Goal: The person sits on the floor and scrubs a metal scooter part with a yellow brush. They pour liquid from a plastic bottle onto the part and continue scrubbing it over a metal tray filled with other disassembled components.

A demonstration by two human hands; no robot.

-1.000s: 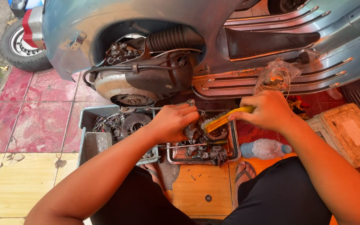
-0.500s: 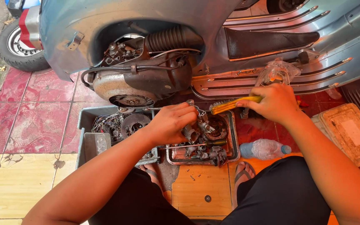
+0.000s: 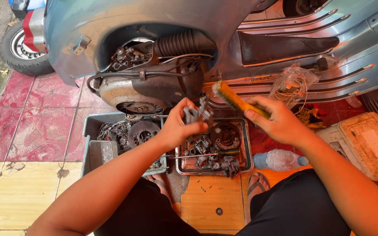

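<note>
**Brushing a grimy engine part clean over the tray**

The person's left hand (image 3: 178, 126) was closed around a small grey metal part (image 3: 199, 116), holding it up above the square metal tray (image 3: 246, 150) of loose greasy pieces. The right hand (image 3: 276, 120) was wrapped tight around the handle of a yellow brush (image 3: 235, 99), whose bristled end pointed toward the part but stood just apart from it.

To do this step well, the part likely needed a firm pinch at its edges, so the dirty faces stayed exposed — fingers over them would block the bristles. Short strokes directed away from the body, kept over the tray, would probably let grit fall among the other pieces rather than on the tiled floor (image 3: 36, 118). Turning the part between strokes seemed wise, since its recesses were too small to judge from here. The grey bin (image 3: 93, 131) of parts sat just left, below the scooter's open engine bay (image 3: 154, 78).
</note>
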